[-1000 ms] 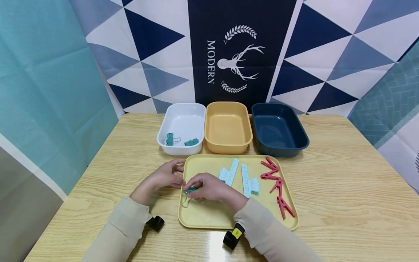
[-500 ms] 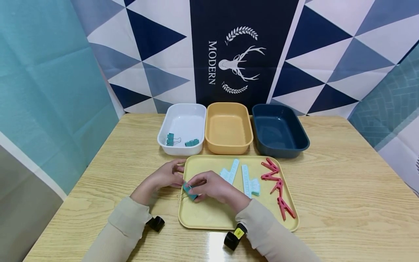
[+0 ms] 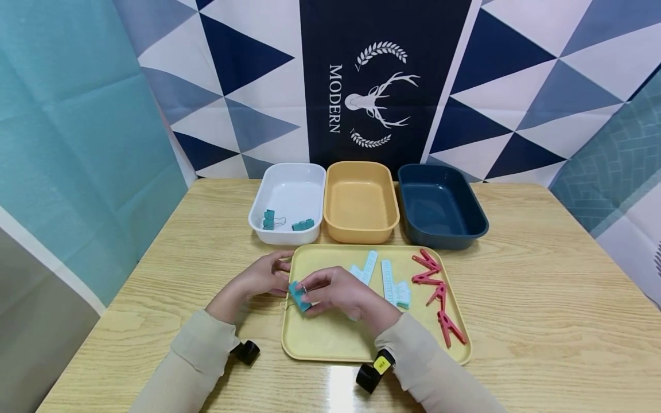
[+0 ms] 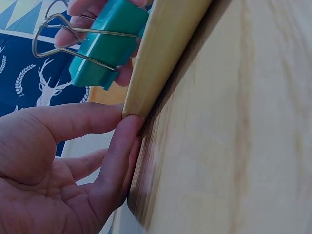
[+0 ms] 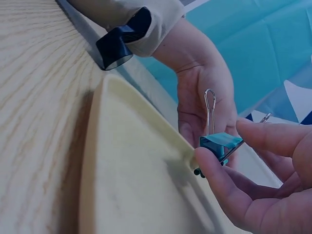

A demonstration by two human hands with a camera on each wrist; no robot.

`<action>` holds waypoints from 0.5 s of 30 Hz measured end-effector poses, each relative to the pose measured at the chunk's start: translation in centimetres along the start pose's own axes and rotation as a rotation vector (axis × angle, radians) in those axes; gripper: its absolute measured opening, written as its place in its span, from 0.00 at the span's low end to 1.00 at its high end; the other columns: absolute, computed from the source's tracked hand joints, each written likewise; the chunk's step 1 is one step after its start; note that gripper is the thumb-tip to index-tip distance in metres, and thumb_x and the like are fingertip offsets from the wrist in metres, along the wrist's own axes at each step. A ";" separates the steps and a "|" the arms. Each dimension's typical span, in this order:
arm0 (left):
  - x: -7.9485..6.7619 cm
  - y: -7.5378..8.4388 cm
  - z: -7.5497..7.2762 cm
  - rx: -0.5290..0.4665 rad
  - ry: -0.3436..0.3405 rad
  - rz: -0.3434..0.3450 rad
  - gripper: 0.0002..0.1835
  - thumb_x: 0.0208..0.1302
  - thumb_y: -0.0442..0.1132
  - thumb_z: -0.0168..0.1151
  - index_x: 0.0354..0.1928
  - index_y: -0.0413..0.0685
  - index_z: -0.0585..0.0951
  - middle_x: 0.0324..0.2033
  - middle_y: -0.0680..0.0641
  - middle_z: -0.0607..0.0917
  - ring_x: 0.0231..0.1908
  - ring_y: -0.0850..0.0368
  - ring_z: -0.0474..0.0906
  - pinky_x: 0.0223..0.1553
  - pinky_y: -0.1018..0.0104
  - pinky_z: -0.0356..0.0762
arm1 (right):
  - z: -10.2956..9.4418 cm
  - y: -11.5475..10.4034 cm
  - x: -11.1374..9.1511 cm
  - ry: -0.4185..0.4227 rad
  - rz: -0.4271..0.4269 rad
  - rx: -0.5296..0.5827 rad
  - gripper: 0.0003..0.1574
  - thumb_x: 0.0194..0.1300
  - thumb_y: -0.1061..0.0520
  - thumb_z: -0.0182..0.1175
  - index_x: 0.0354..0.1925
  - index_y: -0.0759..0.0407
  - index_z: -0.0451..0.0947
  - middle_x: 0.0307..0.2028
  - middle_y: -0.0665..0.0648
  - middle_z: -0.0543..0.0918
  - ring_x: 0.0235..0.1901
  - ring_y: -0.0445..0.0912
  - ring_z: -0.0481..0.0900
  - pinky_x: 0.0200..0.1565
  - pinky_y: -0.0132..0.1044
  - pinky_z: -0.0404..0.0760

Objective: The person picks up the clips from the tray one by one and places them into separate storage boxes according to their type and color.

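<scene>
My right hand (image 3: 333,292) pinches a teal binder clip (image 3: 299,296) over the left edge of the yellow tray (image 3: 330,347). In the right wrist view, thumb and fingertips hold the binder clip (image 5: 222,141) with one wire handle sticking up. My left hand (image 3: 262,274) is at the tray's left rim. Its thumb and a finger pinch that rim in the left wrist view, just below the binder clip (image 4: 107,44). Two light-blue ruler clips, one (image 3: 387,281) plain to see and one (image 3: 369,267) partly behind my right hand, lie on the tray.
Several red clothespins (image 3: 449,328) lie along the tray's right side. Behind it stand a white bin (image 3: 294,189) holding teal binder clips (image 3: 302,225), a yellow-orange bin (image 3: 360,198) and a dark blue bin (image 3: 439,201). A patterned cloth (image 3: 382,86) hangs at the back.
My right hand has turned the binder clip and raised it slightly at the tray's left edge, so its teal body now shows more. My left hand has stayed at the rim.
</scene>
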State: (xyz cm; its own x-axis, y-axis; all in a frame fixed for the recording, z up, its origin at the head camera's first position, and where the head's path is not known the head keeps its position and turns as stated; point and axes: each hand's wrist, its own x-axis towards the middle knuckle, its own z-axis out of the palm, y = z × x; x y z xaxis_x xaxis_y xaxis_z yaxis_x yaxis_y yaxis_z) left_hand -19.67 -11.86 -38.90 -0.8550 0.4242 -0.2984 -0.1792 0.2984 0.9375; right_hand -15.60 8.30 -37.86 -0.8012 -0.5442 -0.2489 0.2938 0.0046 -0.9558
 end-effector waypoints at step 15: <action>0.1 0.1 0.0 -0.022 0.004 -0.010 0.41 0.51 0.18 0.59 0.68 0.39 0.57 0.50 0.35 0.71 0.38 0.52 0.78 0.38 0.55 0.83 | -0.8 -0.9 -0.2 0.023 -0.033 0.017 0.16 0.59 0.70 0.60 0.47 0.74 0.76 0.42 0.60 0.81 0.34 0.49 0.81 0.43 0.50 0.81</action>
State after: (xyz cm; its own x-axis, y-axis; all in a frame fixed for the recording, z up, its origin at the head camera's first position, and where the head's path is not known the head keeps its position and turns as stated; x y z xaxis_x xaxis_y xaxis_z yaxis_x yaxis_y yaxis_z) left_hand -19.70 -11.79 -38.87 -0.8550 0.4182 -0.3068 -0.1981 0.2834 0.9383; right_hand -16.07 9.05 -37.10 -0.8223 -0.5246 -0.2205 0.2752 -0.0275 -0.9610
